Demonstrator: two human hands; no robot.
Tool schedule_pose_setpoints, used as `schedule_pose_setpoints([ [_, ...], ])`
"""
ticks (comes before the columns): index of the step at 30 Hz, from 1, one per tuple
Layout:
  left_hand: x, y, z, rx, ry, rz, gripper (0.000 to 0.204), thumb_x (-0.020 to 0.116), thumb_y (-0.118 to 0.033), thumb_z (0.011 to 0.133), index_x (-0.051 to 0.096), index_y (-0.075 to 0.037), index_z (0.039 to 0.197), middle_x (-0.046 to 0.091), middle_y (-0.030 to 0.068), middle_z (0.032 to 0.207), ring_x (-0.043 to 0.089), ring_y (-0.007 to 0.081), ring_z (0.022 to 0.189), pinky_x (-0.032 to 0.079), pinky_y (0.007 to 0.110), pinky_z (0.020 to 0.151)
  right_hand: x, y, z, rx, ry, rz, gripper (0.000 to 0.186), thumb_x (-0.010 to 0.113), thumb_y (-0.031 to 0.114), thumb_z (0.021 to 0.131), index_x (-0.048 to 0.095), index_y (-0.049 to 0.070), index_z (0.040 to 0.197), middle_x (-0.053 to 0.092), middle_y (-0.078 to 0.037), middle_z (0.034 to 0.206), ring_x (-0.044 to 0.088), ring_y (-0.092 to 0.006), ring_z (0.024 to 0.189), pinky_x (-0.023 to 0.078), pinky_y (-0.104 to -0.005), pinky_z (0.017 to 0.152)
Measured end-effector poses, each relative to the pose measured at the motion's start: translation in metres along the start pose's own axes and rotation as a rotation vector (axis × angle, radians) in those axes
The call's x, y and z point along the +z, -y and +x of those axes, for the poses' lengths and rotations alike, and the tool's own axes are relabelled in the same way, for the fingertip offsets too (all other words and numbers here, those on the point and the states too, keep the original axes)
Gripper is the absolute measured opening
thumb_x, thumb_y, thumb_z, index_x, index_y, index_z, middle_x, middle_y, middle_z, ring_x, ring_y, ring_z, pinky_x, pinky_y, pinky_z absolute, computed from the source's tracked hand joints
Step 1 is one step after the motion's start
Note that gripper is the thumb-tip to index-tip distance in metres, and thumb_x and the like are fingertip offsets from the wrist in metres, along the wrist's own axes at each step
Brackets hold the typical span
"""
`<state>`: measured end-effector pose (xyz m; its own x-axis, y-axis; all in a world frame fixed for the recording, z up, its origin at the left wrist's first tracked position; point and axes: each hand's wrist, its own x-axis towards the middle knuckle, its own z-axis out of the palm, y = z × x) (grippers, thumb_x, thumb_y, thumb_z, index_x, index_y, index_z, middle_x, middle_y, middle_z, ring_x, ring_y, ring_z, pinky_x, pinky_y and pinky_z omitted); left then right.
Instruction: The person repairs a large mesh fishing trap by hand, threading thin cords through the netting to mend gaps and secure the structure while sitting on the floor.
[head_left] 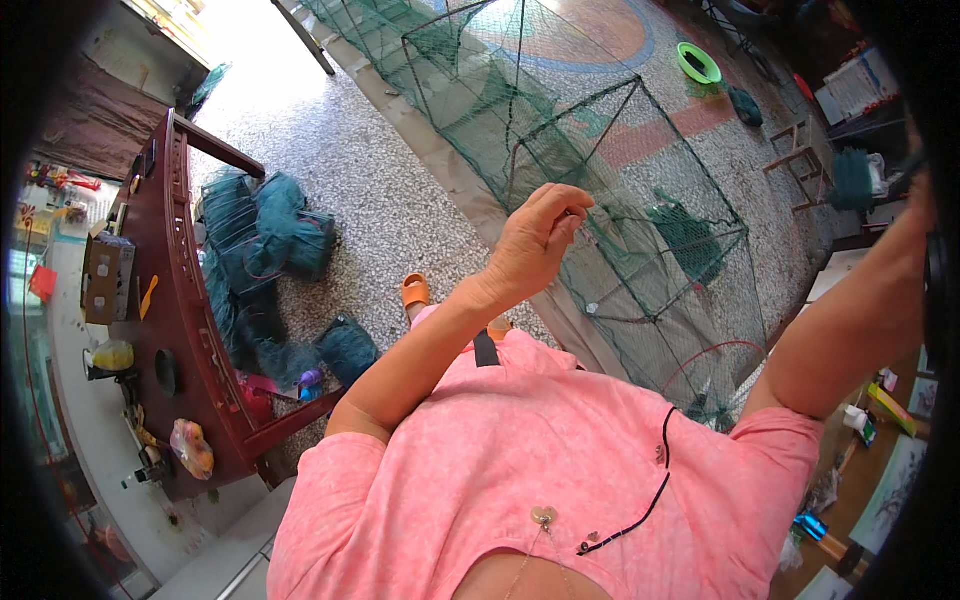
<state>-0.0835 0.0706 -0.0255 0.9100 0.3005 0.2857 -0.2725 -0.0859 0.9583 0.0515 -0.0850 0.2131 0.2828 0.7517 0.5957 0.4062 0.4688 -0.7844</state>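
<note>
My left hand (pixel 541 240) is raised in the middle of the view, fingers curled in towards the thumb. Anything pinched in it is too small to make out. Behind and below that hand stretches a long green mesh net cage (pixel 655 205) with dark square frames, running from the top of the view down to the right. Whether the hand touches the mesh I cannot tell. My right arm reaches up to the far right, where my right hand (pixel 917 195) is dark and cut off by the rim; its fingers are hidden.
A beige sheet (pixel 455 175) lies along the net. At left, bundled green netting (pixel 265 235) lies on the speckled floor beside a dark red wooden table (pixel 185 350). To the right are a lime-green basin (pixel 698 63), a wooden stool (pixel 797 160) and a cluttered surface (pixel 850 490).
</note>
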Motion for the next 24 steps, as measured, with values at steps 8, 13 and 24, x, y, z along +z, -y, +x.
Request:
schedule_pose_setpoints([
  [8,0.001,-0.008,-0.002,0.147,0.029,0.186,0.018,0.053,0.003,0.086,0.060,-0.006,0.100,0.050,-0.0003,0.092,0.048,0.0068,0.080,0.040,0.021,0.069,-0.008,0.012,0.010,-0.038,0.199,-0.428,0.014,0.051,0.012,0.089,0.056,0.003,0.098,0.056,-0.007,0.084,0.053,-0.0193,0.075,0.046,-0.0303,0.069],
  [13,-0.020,-0.015,-0.003,-0.088,0.055,-0.202,0.009,0.054,-0.008,0.089,0.062,-0.007,0.091,0.056,0.0016,0.100,0.051,0.0080,0.087,0.041,0.022,0.070,0.000,0.006,0.012,-0.049,0.260,-0.615,0.012,0.055,0.009,0.086,0.059,0.004,0.095,0.057,-0.006,0.086,0.053,-0.0195,0.077,0.045,-0.0302,0.069],
  [24,-0.034,0.004,-0.019,-0.406,-0.084,-0.764,0.012,0.047,-0.020,0.096,0.050,-0.009,0.092,0.062,0.0080,0.097,0.060,0.0093,0.072,0.047,0.022,0.060,0.031,-0.118,-0.063,0.280,0.413,-0.864,0.005,0.063,0.012,0.078,0.063,0.008,0.079,0.054,-0.004,0.078,0.053,-0.0230,0.081,0.044,-0.0341,0.069],
])
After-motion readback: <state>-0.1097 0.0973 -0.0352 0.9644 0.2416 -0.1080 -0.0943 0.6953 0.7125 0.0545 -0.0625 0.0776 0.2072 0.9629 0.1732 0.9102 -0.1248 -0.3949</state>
